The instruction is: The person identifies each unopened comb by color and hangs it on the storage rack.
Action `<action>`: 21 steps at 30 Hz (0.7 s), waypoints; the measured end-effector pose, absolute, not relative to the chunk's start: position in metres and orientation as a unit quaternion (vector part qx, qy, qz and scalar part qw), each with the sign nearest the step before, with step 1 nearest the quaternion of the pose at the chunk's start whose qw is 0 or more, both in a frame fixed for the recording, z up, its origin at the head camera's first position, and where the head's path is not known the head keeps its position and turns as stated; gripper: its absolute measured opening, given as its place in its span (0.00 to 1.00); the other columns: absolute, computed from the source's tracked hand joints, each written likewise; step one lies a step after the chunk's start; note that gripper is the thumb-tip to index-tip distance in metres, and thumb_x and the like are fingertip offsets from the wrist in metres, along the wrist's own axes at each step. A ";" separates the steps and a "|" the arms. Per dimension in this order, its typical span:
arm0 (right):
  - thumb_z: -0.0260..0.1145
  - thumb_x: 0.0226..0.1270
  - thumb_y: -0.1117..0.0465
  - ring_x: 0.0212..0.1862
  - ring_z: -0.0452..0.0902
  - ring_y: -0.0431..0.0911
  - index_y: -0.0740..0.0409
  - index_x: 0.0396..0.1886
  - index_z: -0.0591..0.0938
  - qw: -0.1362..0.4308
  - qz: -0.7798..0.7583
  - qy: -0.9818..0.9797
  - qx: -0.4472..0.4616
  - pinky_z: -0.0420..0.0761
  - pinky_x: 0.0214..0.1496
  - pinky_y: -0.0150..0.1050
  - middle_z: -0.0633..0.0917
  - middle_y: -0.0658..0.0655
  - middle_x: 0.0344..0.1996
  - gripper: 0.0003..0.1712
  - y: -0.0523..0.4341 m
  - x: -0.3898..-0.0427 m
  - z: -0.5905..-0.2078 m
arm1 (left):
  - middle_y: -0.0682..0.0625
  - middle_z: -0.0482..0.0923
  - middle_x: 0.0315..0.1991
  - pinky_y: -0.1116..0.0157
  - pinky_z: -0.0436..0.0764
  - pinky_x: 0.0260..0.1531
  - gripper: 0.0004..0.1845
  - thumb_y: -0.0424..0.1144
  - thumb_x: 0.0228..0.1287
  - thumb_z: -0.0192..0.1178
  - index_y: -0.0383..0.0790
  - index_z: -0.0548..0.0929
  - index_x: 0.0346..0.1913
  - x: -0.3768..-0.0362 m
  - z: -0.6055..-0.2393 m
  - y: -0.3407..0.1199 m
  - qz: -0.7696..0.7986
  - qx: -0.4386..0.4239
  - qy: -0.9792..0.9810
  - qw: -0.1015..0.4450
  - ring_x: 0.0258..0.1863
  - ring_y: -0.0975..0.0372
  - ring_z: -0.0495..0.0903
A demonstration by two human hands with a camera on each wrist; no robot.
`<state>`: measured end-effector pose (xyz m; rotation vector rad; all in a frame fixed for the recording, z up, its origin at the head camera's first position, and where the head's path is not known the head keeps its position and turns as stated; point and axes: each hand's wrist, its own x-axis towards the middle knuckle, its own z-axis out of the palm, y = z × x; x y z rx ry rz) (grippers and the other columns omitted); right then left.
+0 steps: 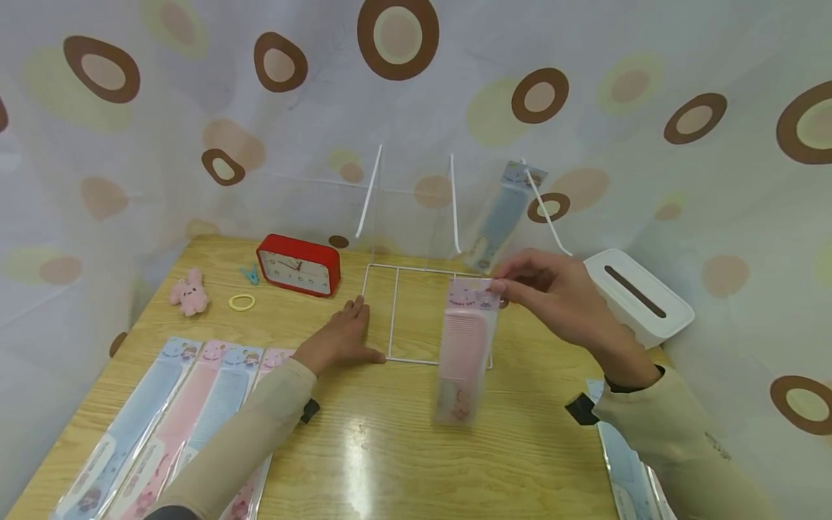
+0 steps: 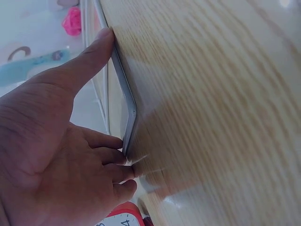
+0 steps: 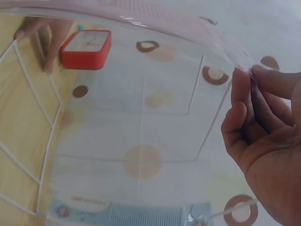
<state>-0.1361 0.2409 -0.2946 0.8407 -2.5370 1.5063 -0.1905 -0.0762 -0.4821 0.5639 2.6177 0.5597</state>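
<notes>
The right hand (image 1: 555, 292) pinches the top of a packaged pink comb (image 1: 464, 347) between thumb and fingers, at the right front of the white wire rack (image 1: 393, 312). The left hand (image 1: 341, 336), thumb and fingers spread, touches the rack's left front corner. A packaged blue comb (image 1: 502, 215) hangs on the rack's right side.

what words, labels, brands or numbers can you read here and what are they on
"4": on the face of the red clock, clearest from the left wrist
"9": same face, left side
Other clock digits: too small to be sure
Header on the held pink comb pack: lettering, too blurred to read
Hanging blue comb pack and flat comb packs at left: print too small to read
</notes>
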 end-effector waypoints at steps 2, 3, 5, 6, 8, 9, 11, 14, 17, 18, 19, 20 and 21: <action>0.70 0.65 0.71 0.30 0.85 0.47 0.60 0.39 0.85 0.054 0.495 -0.824 0.271 0.82 0.30 0.34 0.87 0.55 0.31 0.05 0.232 -0.138 -0.291 | 0.33 0.38 0.79 0.48 0.49 0.75 0.60 0.60 0.58 0.70 0.25 0.48 0.77 -0.191 -0.482 -0.077 0.205 0.200 0.937 0.201 0.78 0.42 0.41; 0.70 0.64 0.70 0.30 0.85 0.46 0.61 0.38 0.85 0.062 0.496 -0.824 0.268 0.81 0.30 0.33 0.87 0.54 0.31 0.05 0.229 -0.140 -0.289 | 0.33 0.38 0.79 0.48 0.49 0.75 0.60 0.60 0.58 0.70 0.25 0.48 0.77 -0.191 -0.482 -0.077 0.206 0.200 0.937 0.201 0.78 0.42 0.40; 0.70 0.64 0.71 0.29 0.85 0.48 0.62 0.38 0.85 0.074 0.500 -0.822 0.261 0.81 0.29 0.32 0.87 0.54 0.31 0.05 0.223 -0.142 -0.286 | 0.33 0.38 0.79 0.48 0.49 0.75 0.60 0.59 0.58 0.70 0.25 0.48 0.77 -0.190 -0.482 -0.078 0.209 0.200 0.936 0.200 0.78 0.42 0.40; 0.70 0.64 0.71 0.29 0.85 0.47 0.63 0.38 0.85 0.078 0.500 -0.823 0.258 0.81 0.30 0.32 0.87 0.53 0.31 0.05 0.221 -0.143 -0.285 | 0.33 0.38 0.79 0.48 0.49 0.75 0.60 0.59 0.58 0.70 0.25 0.48 0.77 -0.190 -0.483 -0.078 0.210 0.200 0.936 0.201 0.78 0.42 0.40; 0.70 0.64 0.72 0.29 0.84 0.47 0.65 0.38 0.85 0.082 0.506 -0.820 0.253 0.82 0.32 0.32 0.87 0.53 0.30 0.04 0.217 -0.146 -0.284 | 0.33 0.38 0.79 0.48 0.49 0.75 0.60 0.59 0.58 0.70 0.26 0.48 0.77 -0.191 -0.483 -0.078 0.208 0.199 0.937 0.200 0.78 0.42 0.40; 0.69 0.64 0.72 0.29 0.84 0.46 0.66 0.38 0.85 0.085 0.506 -0.821 0.251 0.83 0.33 0.32 0.87 0.53 0.30 0.04 0.216 -0.147 -0.283 | 0.33 0.38 0.79 0.48 0.49 0.75 0.60 0.59 0.58 0.70 0.25 0.48 0.77 -0.191 -0.484 -0.079 0.207 0.200 0.937 0.199 0.78 0.42 0.40; 0.69 0.64 0.73 0.28 0.83 0.45 0.67 0.39 0.84 0.090 0.507 -0.821 0.248 0.83 0.34 0.32 0.87 0.54 0.30 0.04 0.215 -0.150 -0.283 | 0.33 0.39 0.79 0.48 0.49 0.75 0.60 0.59 0.58 0.70 0.25 0.49 0.77 -0.192 -0.485 -0.078 0.208 0.201 0.937 0.196 0.78 0.42 0.41; 0.69 0.65 0.71 0.28 0.83 0.43 0.67 0.40 0.84 0.103 0.499 -0.826 0.240 0.83 0.35 0.31 0.88 0.55 0.30 0.05 0.214 -0.154 -0.285 | 0.33 0.39 0.79 0.48 0.49 0.75 0.60 0.60 0.57 0.71 0.25 0.49 0.77 -0.192 -0.485 -0.079 0.207 0.203 0.937 0.194 0.78 0.42 0.41; 0.69 0.66 0.70 0.29 0.83 0.42 0.66 0.41 0.84 0.116 0.487 -0.836 0.226 0.82 0.35 0.30 0.88 0.56 0.32 0.05 0.212 -0.158 -0.286 | 0.33 0.39 0.79 0.48 0.49 0.75 0.61 0.60 0.57 0.71 0.25 0.48 0.77 -0.192 -0.485 -0.079 0.209 0.204 0.937 0.193 0.78 0.42 0.41; 0.69 0.66 0.69 0.30 0.83 0.42 0.66 0.41 0.85 0.121 0.478 -0.841 0.221 0.81 0.35 0.29 0.88 0.57 0.32 0.06 0.211 -0.160 -0.287 | 0.33 0.40 0.79 0.47 0.49 0.75 0.61 0.60 0.57 0.71 0.25 0.48 0.77 -0.192 -0.486 -0.079 0.209 0.205 0.937 0.192 0.78 0.42 0.41; 0.69 0.67 0.68 0.30 0.83 0.42 0.67 0.41 0.84 0.126 0.474 -0.844 0.217 0.81 0.36 0.29 0.88 0.58 0.33 0.06 0.210 -0.163 -0.288 | 0.33 0.40 0.79 0.47 0.50 0.75 0.61 0.60 0.57 0.71 0.25 0.49 0.77 -0.192 -0.485 -0.079 0.209 0.205 0.937 0.192 0.78 0.42 0.41; 0.69 0.67 0.68 0.31 0.83 0.43 0.67 0.41 0.84 0.128 0.471 -0.846 0.214 0.81 0.36 0.28 0.88 0.58 0.33 0.06 0.208 -0.166 -0.289 | 0.32 0.40 0.79 0.47 0.50 0.75 0.61 0.60 0.57 0.71 0.25 0.49 0.77 -0.192 -0.485 -0.079 0.209 0.205 0.937 0.192 0.78 0.42 0.41; 0.69 0.67 0.67 0.32 0.82 0.43 0.67 0.41 0.84 0.130 0.467 -0.850 0.208 0.80 0.37 0.28 0.88 0.59 0.34 0.07 0.206 -0.169 -0.290 | 0.33 0.40 0.79 0.47 0.50 0.75 0.61 0.60 0.57 0.71 0.25 0.49 0.77 -0.191 -0.485 -0.079 0.209 0.204 0.937 0.193 0.78 0.42 0.41</action>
